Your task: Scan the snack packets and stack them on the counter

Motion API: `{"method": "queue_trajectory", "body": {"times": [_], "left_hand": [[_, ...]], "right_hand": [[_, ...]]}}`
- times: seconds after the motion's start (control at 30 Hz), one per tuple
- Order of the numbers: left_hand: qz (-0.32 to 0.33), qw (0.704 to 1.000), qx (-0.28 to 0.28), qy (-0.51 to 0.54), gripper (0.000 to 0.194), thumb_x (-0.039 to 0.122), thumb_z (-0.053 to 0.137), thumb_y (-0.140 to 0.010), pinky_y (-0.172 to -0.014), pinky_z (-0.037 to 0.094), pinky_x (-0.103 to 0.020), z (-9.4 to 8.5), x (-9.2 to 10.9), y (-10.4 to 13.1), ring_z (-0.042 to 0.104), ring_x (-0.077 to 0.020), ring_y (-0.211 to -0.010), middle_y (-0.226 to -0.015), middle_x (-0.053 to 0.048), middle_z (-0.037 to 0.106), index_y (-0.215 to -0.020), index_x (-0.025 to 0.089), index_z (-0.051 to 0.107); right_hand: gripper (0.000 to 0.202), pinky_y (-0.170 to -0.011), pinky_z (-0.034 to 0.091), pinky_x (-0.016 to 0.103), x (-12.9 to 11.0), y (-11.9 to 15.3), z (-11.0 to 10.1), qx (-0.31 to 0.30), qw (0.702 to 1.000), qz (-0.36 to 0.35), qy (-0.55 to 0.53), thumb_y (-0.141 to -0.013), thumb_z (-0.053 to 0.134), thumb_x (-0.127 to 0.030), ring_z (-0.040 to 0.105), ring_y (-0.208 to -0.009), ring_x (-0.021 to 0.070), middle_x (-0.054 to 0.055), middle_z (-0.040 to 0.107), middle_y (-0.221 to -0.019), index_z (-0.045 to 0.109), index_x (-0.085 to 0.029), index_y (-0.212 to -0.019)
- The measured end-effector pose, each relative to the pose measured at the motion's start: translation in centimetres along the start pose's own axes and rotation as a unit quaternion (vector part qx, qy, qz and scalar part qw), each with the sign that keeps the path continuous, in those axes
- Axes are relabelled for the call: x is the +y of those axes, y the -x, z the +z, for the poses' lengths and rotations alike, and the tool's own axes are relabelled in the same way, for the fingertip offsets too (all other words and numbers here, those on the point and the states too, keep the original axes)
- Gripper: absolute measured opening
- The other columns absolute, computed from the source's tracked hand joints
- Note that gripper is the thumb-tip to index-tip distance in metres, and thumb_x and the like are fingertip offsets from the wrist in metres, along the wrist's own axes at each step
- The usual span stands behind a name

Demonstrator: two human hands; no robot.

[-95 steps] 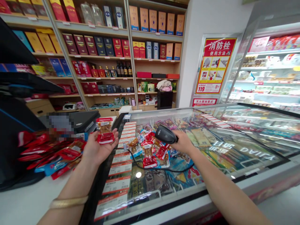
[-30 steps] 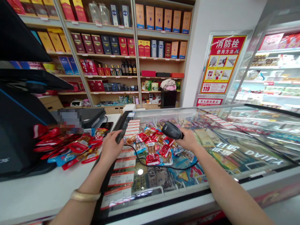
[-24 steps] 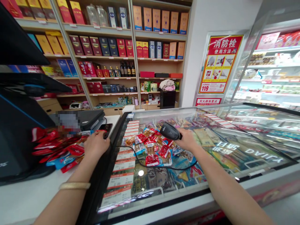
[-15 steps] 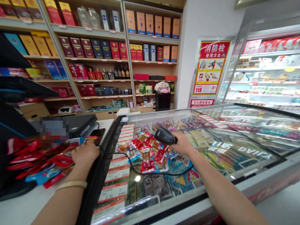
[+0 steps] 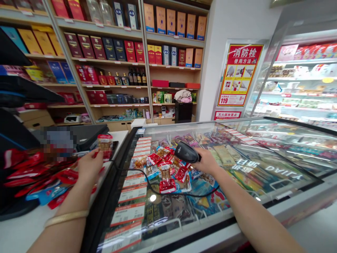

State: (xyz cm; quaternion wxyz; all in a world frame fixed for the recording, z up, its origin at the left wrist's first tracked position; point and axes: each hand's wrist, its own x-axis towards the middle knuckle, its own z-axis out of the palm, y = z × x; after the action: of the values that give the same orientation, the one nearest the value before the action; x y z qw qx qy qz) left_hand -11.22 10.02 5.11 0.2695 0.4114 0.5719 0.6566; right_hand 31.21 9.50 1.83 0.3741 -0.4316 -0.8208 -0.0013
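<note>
In the head view, the left hand [image 5: 91, 164] has risen from the heaped packets [image 5: 28, 173] at its nine o'clock, pinching a red packet [image 5: 105, 146] at one o'clock, now singled out. Well apart, the right hand [image 5: 206, 162] grips a black scanner [image 5: 186, 152].

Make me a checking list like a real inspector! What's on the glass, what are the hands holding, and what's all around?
Surface: glass freezer top with price labels along its left side; white counter beside it.
Job's things: a pile of snack packets on the glass; a black scanner.
Clutter: more packets heaped on the counter near dark equipment.
Hands: left holds a red-and-clear packet; right grips the scanner.
Cables: black cable curving across the glass; its ends can't be made out.
Surroundings: stocked shelves, red poster, lit display case.
</note>
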Motion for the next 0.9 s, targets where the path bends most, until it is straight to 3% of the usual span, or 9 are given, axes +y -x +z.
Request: {"method": "queue_trajectory", "body": {"times": [0.1,0.2,0.3,0.37,0.47,0.73,0.9], "left_hand": [[-0.085,0.987,0.028,0.137,0.01,0.01,0.057,-0.071,-0.061,0.055,-0.025,2.5,2.0,2.0,0.062,-0.0123,-0.06,-0.065,0.001,0.064,-0.079,0.015,0.06],[-0.122,0.97,-0.024,0.211,0.014,0.008,0.06,-0.066,-0.064,0.056,-0.026,4.2,3.1,3.8,0.065,-0.0134,-0.066,-0.074,-0.002,0.068,-0.079,0.014,0.061],[-0.105,0.983,-0.088,0.124,0.023,0.017,0.068,-0.063,-0.058,0.053,-0.025,5.0,2.9,4.9,0.064,-0.0145,-0.063,-0.073,-0.001,0.068,-0.085,0.016,0.063],[-0.06,0.989,-0.132,0.008,0.033,0.028,0.074,-0.06,-0.055,0.051,-0.024,5.3,2.3,5.3,0.062,-0.0145,-0.061,-0.073,-0.001,0.069,-0.091,0.016,0.066],[0.02,0.976,-0.181,-0.117,0.048,0.043,0.076,-0.057,-0.056,0.05,-0.025,5.5,1.6,5.5,0.061,-0.0156,-0.063,-0.076,-0.002,0.07,-0.096,0.015,0.069],[0.048,0.977,-0.163,-0.131,0.056,0.05,0.075,-0.053,-0.063,0.051,-0.028,5.9,2.7,6.3,0.063,-0.0176,-0.066,-0.077,-0.002,0.069,-0.097,0.017,0.062],[0.047,0.973,-0.183,-0.132,0.055,0.051,0.074,-0.054,-0.062,0.051,-0.029,5.9,2.5,6.3,0.063,-0.0178,-0.065,-0.078,-0.003,0.07,-0.095,0.017,0.061]], "right_hand": [[0.022,-0.071,0.048,0.03,-0.2,0.0,0.0,0.002,1.0,-0.016,-0.002,-0.073,0.064,-0.028,0.066,-0.077,0.0218,0.007,0.072,-0.087,0.067,-0.02,-0.093],[0.024,-0.073,0.049,0.03,-0.6,0.1,0.1,0.008,0.999,-0.039,-0.008,-0.074,0.062,-0.026,0.066,-0.079,0.0221,0.008,0.072,-0.088,0.067,-0.019,-0.096],[0.027,-0.075,0.049,0.031,-0.8,0.1,0.1,0.006,0.998,-0.059,-0.017,-0.074,0.064,-0.029,0.066,-0.082,0.0224,0.008,0.072,-0.09,0.067,-0.019,-0.099],[0.027,-0.076,0.049,0.031,-0.9,0.1,0.2,-0.005,0.998,-0.061,-0.019,-0.075,0.066,-0.031,0.066,-0.082,0.0224,0.008,0.072,-0.091,0.067,-0.02,-0.099],[0.026,-0.077,0.05,0.031,-1.0,0.2,0.1,-0.024,0.998,-0.058,-0.015,-0.074,0.067,-0.031,0.067,-0.084,0.0225,0.008,0.073,-0.092,0.067,-0.02,-0.098],[0.027,-0.076,0.048,0.029,-2.4,0.1,-0.5,-0.052,0.995,-0.081,-0.013,-0.073,0.064,-0.025,0.066,-0.082,0.0208,0.006,0.072,-0.09,0.068,-0.022,-0.099],[0.023,-0.071,0.046,0.028,-2.6,0.1,-0.6,-0.068,0.994,-0.086,0.004,-0.074,0.066,-0.026,0.064,-0.078,0.0202,0.005,0.07,-0.083,0.067,-0.021,-0.097]]}}
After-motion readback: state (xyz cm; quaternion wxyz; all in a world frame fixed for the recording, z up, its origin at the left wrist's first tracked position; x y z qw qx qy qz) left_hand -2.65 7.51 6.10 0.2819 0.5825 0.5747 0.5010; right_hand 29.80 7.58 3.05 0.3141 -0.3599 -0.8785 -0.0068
